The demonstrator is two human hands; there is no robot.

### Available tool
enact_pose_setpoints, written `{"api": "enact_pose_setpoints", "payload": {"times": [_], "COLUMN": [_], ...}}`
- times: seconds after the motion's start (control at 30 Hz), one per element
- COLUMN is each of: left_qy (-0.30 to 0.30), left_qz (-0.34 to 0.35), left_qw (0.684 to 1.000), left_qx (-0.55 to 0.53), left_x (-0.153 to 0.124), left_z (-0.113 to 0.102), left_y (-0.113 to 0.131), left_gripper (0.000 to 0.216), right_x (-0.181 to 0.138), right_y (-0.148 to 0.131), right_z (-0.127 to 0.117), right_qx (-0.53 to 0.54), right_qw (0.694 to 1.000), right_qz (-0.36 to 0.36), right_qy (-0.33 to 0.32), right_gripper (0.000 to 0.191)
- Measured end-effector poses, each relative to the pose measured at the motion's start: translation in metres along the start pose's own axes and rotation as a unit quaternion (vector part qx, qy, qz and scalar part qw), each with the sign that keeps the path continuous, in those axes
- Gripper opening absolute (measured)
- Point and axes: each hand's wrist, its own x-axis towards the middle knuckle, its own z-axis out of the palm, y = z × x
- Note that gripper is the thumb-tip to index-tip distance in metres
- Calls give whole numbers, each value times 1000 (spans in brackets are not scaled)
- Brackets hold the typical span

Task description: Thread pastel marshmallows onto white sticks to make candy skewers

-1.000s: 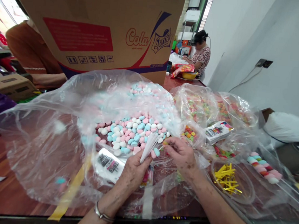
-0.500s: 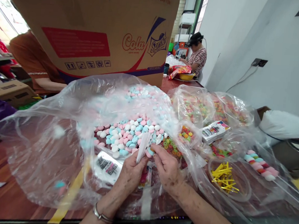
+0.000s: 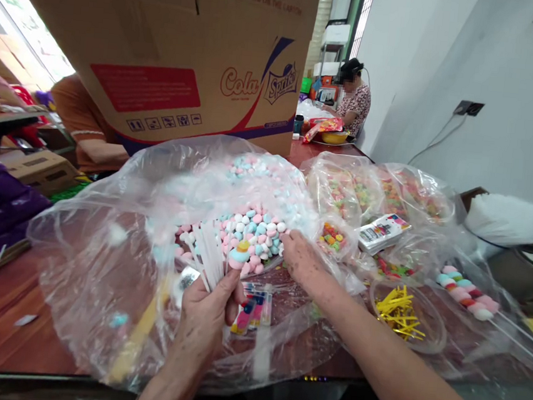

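Note:
My left hand [image 3: 212, 305] is closed around a bundle of thin white sticks [image 3: 208, 251]. One blue and one yellow candy sit on the upper end of a stick, in front of the pile. Pink, blue and white round candies [image 3: 259, 227] lie heaped in a large clear plastic bag. At the right edge of this heap is my right hand [image 3: 301, 257], its fingertips down among the candies and mostly hidden. Below the left hand's fingers lie small printed packets [image 3: 256, 309]. A white printed packet [image 3: 186, 283] is partly behind the left hand.
Bags of colourful ring candies [image 3: 366, 194] stand at the right, near printed labels [image 3: 383, 232]. Gold twist ties [image 3: 401, 313] fill a clear bowl, beside finished candy skewers [image 3: 467, 292]. A big carton [image 3: 169, 39] blocks the far side. A person [image 3: 354, 101] sits beyond.
My right hand has left the sticks and moved up and right to the candy heap. My left hand has shifted left, the sticks now fanned, with candies on one. The view has turned slightly left.

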Motion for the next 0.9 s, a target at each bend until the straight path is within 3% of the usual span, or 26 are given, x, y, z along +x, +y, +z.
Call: {"api": "enact_pose_setpoints", "payload": {"times": [0.1, 0.2, 0.33, 0.47, 0.7, 0.9], "left_qy": [26, 12, -3, 22, 38, 38], "left_qz": [-24, -50, -60, -53, -68, -66], "left_qw": [999, 999, 998, 998, 997, 997], "left_qx": [-18, -10, -2, -18, -19, -14], "left_x": [-13, -19, -17, -18, -29, -26], "left_z": [-2, -4, -5, -4, 3, 2], "left_y": [-11, -26, -41, -47, -60, -65], "left_gripper": [37, 41, 41, 38, 40, 41], "right_x": [-1, -6, -19, -29, -20, -13], "right_y": [-3, -1, 5, 13, 30, 20], "right_z": [8, 11, 5, -3, -5, 2], "right_qx": [-28, -33, -8, 35, 100, 164], "right_qw": [999, 998, 992, 986, 994, 986], "right_qz": [1, -39, -109, -143, -49, -32], "right_qy": [-16, -36, -63, -73, 24, 9], "right_gripper": [38, 34, 26, 25, 27, 26]}}
